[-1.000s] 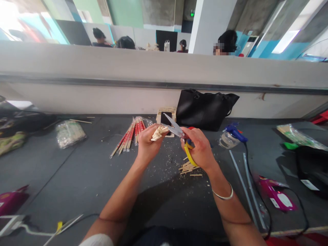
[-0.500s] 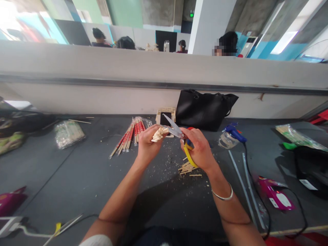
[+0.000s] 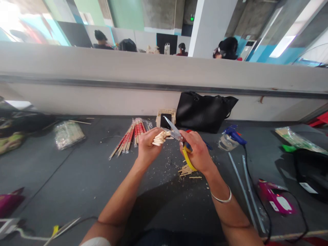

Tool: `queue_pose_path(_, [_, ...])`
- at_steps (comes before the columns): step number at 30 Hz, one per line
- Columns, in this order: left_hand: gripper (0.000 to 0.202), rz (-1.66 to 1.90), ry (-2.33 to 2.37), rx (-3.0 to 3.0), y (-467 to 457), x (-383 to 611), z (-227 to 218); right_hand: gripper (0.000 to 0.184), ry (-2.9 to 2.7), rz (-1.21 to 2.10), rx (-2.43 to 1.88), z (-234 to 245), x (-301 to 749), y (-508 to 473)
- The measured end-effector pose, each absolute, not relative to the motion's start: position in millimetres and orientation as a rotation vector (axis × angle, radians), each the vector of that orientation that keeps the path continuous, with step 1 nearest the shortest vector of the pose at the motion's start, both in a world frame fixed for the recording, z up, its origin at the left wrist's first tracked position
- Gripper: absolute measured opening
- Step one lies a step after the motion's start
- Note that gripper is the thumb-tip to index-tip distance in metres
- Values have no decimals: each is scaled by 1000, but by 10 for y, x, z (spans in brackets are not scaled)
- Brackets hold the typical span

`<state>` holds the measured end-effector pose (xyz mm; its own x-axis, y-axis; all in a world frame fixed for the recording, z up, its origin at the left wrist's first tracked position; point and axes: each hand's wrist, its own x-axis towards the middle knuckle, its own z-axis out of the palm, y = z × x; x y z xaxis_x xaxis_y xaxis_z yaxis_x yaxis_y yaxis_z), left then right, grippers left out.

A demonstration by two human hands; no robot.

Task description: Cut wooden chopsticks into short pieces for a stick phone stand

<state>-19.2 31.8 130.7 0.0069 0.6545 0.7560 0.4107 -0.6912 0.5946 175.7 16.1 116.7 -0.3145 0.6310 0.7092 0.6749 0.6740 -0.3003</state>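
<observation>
My left hand (image 3: 148, 147) is closed around a bundle of pale wooden sticks (image 3: 159, 138), whose ends point toward me and to the right. In my right hand (image 3: 199, 152) is a pair of scissors (image 3: 189, 161) with yellow and blue handles. Its blades are spread, with the upper one angled up and left and the lower one against the stick ends. Whether a stick lies fully between the blades, I cannot tell. Below the scissors, a small pile of short cut sticks (image 3: 185, 170) rests on the dark table among scattered chips.
Red-wrapped chopsticks (image 3: 130, 135) lie to the left, beyond them a plastic-wrapped pack (image 3: 68, 134). A black bag (image 3: 206, 111) leans on the partition beside a phone (image 3: 166, 120). To the right are a blue glue gun (image 3: 235, 135), glue sticks (image 3: 242, 191) and a magenta device (image 3: 276, 196).
The bundle has turned slightly in my left hand, so its ends fan out lower and more to the right. My right hand and the scissors have shifted slightly down.
</observation>
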Motion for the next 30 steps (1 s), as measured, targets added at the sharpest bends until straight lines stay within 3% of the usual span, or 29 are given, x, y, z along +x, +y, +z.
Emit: queue_pose_path(30, [15, 1791, 1108, 2191, 411, -251, 1248, 46, -1966, -104, -1016, 1045, 1699, 215])
